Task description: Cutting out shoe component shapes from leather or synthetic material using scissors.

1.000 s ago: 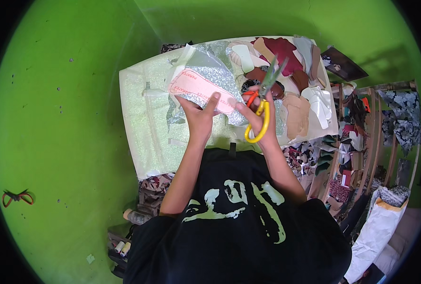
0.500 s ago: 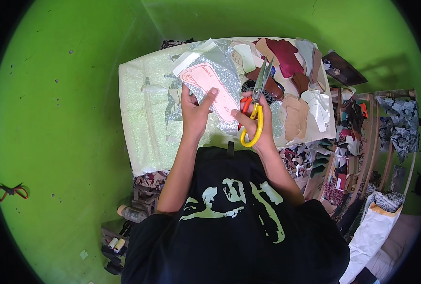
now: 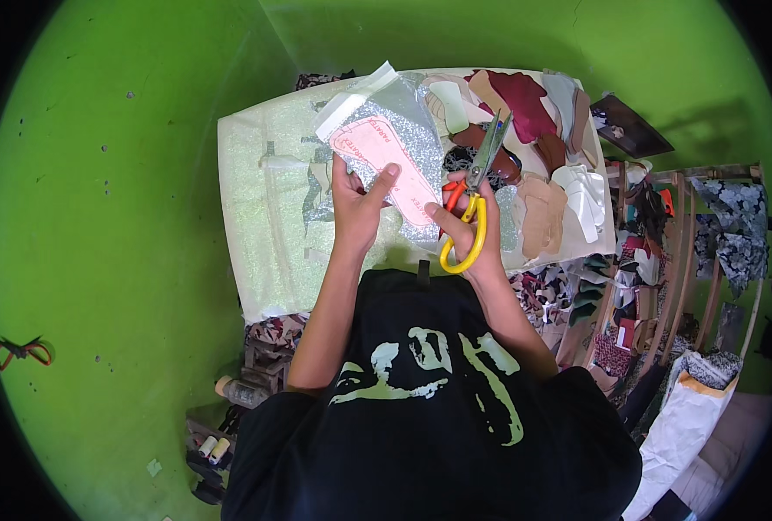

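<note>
My left hand [image 3: 357, 201] is closed on a pink insole-shaped pattern [image 3: 376, 143] laid over a glittery silver sheet [image 3: 414, 117], its thumb pressing on the pattern's middle. A whitish strip [image 3: 356, 98] runs along the sheet's upper left edge. My right hand [image 3: 481, 233] grips scissors [image 3: 490, 148] with one yellow and one red-orange handle, blades pointing up and slightly right, nearly closed. The right thumb also touches the lower end of the pink pattern, pinching it with the sheet. Fingers beneath the sheet are hidden.
Under my hands is a table with a pale cover [image 3: 260, 234]. Cut pieces lie on its right side: maroon material [image 3: 525, 95], tan pieces [image 3: 542, 213] and white pieces [image 3: 581, 200]. A slatted wooden rack [image 3: 686, 252] with scraps stands at right; green walls [image 3: 125, 234] surround the table.
The scissors have tilted slightly to the right in my right hand. The sheet's upper edge has shifted up a little; both hands keep their hold.
</note>
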The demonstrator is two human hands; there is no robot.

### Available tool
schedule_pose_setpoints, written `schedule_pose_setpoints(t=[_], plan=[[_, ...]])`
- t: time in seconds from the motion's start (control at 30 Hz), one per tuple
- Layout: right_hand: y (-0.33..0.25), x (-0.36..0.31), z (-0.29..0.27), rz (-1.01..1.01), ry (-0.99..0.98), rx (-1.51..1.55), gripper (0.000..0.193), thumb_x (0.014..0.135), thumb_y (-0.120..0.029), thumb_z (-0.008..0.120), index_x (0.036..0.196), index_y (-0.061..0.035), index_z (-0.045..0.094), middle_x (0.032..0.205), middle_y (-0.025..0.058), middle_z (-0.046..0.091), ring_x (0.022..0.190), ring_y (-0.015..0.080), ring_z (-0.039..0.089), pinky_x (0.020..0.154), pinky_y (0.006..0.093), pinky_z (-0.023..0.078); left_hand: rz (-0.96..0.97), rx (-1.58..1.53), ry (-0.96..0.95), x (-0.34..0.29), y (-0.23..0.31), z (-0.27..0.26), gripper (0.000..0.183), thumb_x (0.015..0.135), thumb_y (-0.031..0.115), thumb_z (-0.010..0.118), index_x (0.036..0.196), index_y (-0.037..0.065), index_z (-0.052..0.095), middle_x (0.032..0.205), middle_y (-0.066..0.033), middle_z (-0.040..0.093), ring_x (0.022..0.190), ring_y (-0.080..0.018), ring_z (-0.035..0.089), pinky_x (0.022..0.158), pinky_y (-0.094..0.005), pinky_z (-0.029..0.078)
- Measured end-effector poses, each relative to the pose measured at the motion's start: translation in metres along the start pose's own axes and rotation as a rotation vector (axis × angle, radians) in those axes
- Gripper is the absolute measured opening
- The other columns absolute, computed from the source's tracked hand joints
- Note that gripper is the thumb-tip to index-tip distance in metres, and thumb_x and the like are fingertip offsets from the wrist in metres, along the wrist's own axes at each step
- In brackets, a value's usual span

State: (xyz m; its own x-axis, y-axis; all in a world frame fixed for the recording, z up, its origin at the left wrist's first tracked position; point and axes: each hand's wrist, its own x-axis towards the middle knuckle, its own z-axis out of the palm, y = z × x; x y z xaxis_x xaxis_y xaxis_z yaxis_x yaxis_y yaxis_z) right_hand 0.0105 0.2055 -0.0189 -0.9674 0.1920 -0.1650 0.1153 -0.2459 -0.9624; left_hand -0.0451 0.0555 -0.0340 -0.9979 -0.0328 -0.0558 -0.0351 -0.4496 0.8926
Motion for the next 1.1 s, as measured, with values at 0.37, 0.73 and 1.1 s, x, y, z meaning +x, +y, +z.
schedule_pose_setpoints(t=[0.37,0.73,1.1], plan=[[0.001,-0.004,-0.003,-0.006,-0.027,-0.05,0.049,0.074,0.005,0.078,0.113,-0.0037,0.05,0.081,-0.0004,0.054,0.072,0.0065,0.053,0.066,0.0209,0.045,-0.015,0.0,-0.045,0.001,-0.002,-0.008,0.065,0.086,-0.001,0.07,0.141,0.003,0.035,0.115,-0.012,0.064,0.097,-0.0158,0.067,0.077,-0.0278,0.057],[0.004,-0.008,-0.004,0.009,-0.018,-0.022,0.049,0.073,0.003,0.081,0.113,-0.0041,0.052,0.085,0.0,0.054,0.075,0.0071,0.054,0.069,0.0218,0.047,0.011,-0.031,-0.057,0.0,-0.005,-0.008,0.065,0.086,-0.003,0.07,0.14,0.002,0.036,0.118,-0.0123,0.063,0.102,-0.017,0.065,0.082,-0.0296,0.056],[-0.016,0.013,0.001,-0.124,0.132,-0.021,0.043,0.079,-0.002,0.078,0.112,-0.0036,0.05,0.084,0.0003,0.054,0.074,0.0068,0.052,0.066,0.0211,0.042,-0.051,0.166,-0.352,-0.003,0.004,-0.015,0.062,0.082,-0.004,0.071,0.137,0.0,0.042,0.121,-0.0118,0.063,0.107,-0.0166,0.064,0.091,-0.0304,0.052]])
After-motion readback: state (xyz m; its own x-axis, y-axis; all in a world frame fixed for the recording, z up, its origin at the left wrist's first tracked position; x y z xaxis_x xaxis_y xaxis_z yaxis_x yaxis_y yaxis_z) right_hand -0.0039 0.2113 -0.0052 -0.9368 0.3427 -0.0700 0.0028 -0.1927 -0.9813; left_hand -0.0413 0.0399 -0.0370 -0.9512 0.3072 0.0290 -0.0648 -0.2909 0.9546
